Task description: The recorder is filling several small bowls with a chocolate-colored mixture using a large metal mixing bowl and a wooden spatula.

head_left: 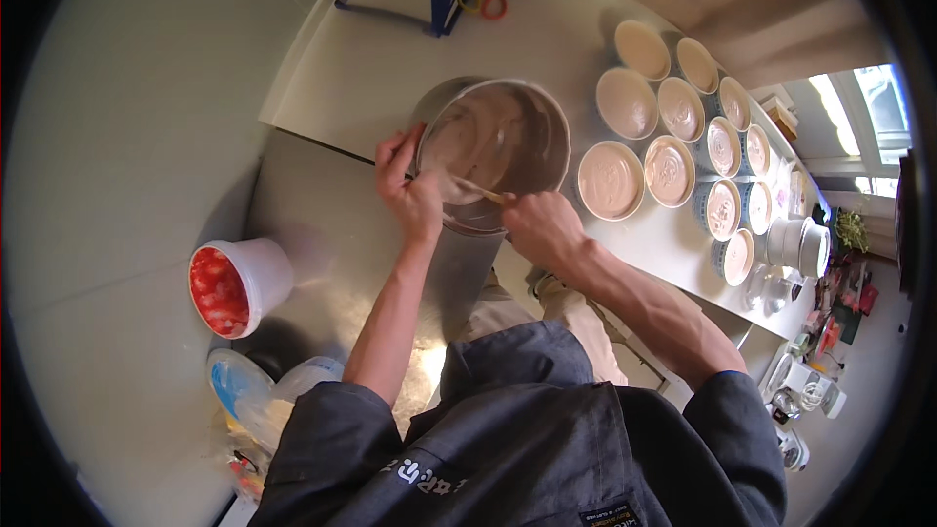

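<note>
Pale mixture [478,141] remains in the metal bowl [552,141] at the desk's [332,68] near edge, the left hand [410,193] gripping its rim, the right hand's [545,227] fingers around a spatula [496,197], while cups [611,181] toward the right edge look filled.

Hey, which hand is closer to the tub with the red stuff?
Left. The left hand is at the left side of the bowl, right of and beyond the tub; the right hand is farther right, gripping a utensil at the bowl's near edge.
</note>
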`<state>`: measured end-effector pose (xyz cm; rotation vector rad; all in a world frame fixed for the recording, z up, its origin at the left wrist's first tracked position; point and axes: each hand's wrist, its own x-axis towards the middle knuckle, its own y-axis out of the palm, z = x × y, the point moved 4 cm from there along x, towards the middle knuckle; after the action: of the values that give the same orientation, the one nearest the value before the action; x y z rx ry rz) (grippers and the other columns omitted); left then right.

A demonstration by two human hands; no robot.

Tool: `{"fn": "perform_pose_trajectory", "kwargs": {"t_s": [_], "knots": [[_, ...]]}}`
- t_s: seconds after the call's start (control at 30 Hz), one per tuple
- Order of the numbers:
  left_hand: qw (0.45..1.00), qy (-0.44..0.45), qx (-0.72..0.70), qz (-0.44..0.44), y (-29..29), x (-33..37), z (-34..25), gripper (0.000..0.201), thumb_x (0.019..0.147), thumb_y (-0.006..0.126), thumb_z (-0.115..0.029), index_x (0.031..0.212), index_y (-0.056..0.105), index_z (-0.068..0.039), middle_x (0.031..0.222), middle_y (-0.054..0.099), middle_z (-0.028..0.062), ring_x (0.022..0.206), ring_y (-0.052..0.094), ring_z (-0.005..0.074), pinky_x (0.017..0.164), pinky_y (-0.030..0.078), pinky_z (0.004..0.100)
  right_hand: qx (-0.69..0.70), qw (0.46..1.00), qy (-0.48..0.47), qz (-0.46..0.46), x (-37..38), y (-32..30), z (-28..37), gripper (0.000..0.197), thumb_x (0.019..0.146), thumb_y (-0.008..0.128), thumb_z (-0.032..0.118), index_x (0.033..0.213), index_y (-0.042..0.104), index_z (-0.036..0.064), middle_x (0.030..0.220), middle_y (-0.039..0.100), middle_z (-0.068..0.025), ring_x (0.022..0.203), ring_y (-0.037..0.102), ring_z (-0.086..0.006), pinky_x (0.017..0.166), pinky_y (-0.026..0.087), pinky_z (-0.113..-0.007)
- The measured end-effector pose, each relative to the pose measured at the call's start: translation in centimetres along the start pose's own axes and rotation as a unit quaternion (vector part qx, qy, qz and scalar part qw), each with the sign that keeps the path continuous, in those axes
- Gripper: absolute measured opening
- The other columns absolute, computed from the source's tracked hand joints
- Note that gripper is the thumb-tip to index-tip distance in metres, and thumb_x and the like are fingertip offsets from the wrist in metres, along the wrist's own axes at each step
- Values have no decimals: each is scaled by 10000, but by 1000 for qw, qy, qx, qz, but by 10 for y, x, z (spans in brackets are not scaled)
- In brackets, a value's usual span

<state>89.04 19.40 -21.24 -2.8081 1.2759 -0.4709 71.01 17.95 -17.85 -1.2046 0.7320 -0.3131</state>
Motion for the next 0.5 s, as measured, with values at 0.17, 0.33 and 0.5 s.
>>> {"fn": "perform_pose_trajectory", "kwargs": {"t_s": [0.17,0.33,0.5], "knots": [[999,34,3,32,8,-3,-7,556,693,487,114,1183,728,10,1086,618,84,1027,625,250,1005,460,330,-136,976,146,-87,25,-28,-62,204,901,640,145,1046,698,13,912,718,-131,773,738,-232,585,590,-346],[999,52,16,-3,7,-3,-4,555,692,468,111,1171,730,13,1080,622,101,1034,629,268,1026,457,356,126,986,111,18,-17,44,-49,211,839,605,112,956,749,12,821,731,-181,810,738,-347,710,604,-453],[998,49,28,-18,6,-11,-6,544,699,471,79,1171,732,2,1075,617,108,1040,621,286,1024,457,379,165,970,167,-57,12,-21,-49,176,833,591,82,921,716,-7,823,704,-249,821,707,-424,735,583,-493]]}}
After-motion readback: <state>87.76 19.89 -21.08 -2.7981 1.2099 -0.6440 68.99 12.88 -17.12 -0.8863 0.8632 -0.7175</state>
